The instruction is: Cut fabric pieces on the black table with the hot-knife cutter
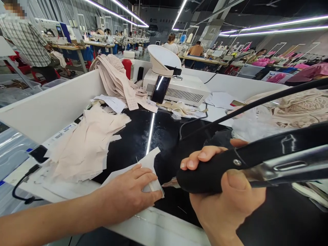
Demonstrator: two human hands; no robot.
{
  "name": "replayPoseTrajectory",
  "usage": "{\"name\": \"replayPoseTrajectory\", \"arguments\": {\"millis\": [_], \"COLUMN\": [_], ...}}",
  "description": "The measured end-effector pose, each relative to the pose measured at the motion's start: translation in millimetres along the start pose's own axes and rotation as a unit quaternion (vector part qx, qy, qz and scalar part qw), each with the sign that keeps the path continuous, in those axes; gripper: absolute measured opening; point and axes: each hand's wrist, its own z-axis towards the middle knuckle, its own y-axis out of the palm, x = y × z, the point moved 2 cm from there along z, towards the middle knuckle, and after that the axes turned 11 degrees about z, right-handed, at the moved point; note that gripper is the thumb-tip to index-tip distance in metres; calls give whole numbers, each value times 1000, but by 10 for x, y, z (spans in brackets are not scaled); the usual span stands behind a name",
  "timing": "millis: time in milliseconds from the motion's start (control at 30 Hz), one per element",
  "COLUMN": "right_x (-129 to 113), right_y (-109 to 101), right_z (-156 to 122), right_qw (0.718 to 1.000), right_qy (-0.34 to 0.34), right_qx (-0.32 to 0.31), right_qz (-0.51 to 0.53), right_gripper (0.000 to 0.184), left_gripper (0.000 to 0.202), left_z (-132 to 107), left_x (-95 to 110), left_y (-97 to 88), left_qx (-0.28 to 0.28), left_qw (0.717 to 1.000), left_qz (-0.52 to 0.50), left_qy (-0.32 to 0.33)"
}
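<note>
My left hand (128,191) lies across a white fabric piece (152,159) near the front edge of the black work surface (128,145). Its fingers are bent over the piece and the thumb is at its right edge, gripping it. Wrapped around a black corded hand tool with a metal lever (217,172) is my right hand (230,194), its thumb against the side by the lever. A thin pale strip shows between the tool's rounded near end and my left hand. To the left of that hand is a loose pile of pale pink fabric pieces (87,143).
Behind the black surface stand a white vented box (176,89), a white visor (164,59), a dark phone (160,89) and a bundle of pink strips (115,77). A black cable (256,106) crosses the right side. Low white walls (51,109) border the table. People sit at machines beyond.
</note>
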Motion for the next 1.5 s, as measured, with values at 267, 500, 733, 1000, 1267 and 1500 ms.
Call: {"name": "replayPoseTrajectory", "arguments": {"millis": [267,500,733,1000,1267,1500], "right_x": [18,21,90,-22,-40,-55], "right_y": [-16,49,59,52,59,80], "right_z": [-13,37,52,-42,-102,-102], "right_qw": [1000,1000,1000,999,1000,1000], "right_qy": [-4,-4,-10,20,15,9], "right_qx": [-19,-4,-19,-27,0,-3], "right_qz": [-15,-14,-6,-7,19,-5], "right_gripper": [44,40,39,40,45,42], "left_gripper": [23,25,24,39,24,20], "left_z": [31,2,-9,-106,25,70], "left_x": [14,-7,26,295,173,-40], "left_y": [-23,15,14,-13,-191,-91], "left_qx": [-25,-29,-14,-30,43,6], "left_qw": [999,999,999,998,999,998], "left_qz": [-17,-37,-42,-17,0,-56], "left_qy": [-15,-18,-25,-47,5,8]}}
